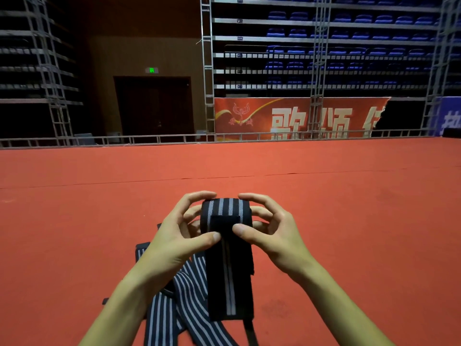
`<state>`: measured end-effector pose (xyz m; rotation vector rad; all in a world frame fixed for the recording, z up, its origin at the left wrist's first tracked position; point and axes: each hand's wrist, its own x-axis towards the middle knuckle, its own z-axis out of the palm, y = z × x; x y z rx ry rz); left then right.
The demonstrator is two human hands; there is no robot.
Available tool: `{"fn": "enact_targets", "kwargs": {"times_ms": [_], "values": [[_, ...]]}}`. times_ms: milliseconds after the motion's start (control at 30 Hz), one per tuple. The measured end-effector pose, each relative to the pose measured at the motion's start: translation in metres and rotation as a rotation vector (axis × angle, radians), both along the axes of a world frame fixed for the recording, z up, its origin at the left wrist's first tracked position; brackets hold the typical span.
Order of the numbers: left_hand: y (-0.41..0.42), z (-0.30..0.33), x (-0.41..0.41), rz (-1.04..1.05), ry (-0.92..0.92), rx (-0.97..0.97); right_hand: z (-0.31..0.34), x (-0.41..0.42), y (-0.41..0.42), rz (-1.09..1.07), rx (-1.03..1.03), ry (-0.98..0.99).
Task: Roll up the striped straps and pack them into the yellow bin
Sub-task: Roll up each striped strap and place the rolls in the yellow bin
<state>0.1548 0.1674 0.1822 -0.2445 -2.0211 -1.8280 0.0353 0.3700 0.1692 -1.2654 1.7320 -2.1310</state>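
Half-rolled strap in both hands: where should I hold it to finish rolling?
Hold the roll by its two open ends, left hand and right hand coming from either side. Its axis runs left-right, and the loose tail hangs toward you, so thumbs press the front.

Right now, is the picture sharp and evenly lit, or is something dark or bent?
Head view: both hands and the black grey-striped strap roll are sharp and well lit; the dark doorway behind is dim; the metal rail curves from wide-angle distortion.

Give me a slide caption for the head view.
Both hands roll a striped strap above loose straps on red carpet.
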Motion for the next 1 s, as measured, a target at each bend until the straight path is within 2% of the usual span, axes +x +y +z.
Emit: {"fn": "enact_targets", "kwargs": {"times_ms": [200, 500, 700, 1000], "values": [[0.010, 0.006, 0.000, 0.052, -0.117, 0.062, -0.001, 0.003, 0.002, -0.038, 0.023, 0.073], [0.010, 0.006, 0.003, 0.081, -0.075, 0.009, -0.008, 0.006, 0.001, -0.036, 0.047, 0.104], [0.004, 0.005, 0.005, 0.090, -0.007, -0.045, -0.004, 0.010, 0.005, 0.066, 0.119, -0.047], [0.004, 0.004, 0.008, 0.025, -0.028, -0.073, 0.000, 0.014, -0.006, -0.026, 0.019, -0.135]]}}
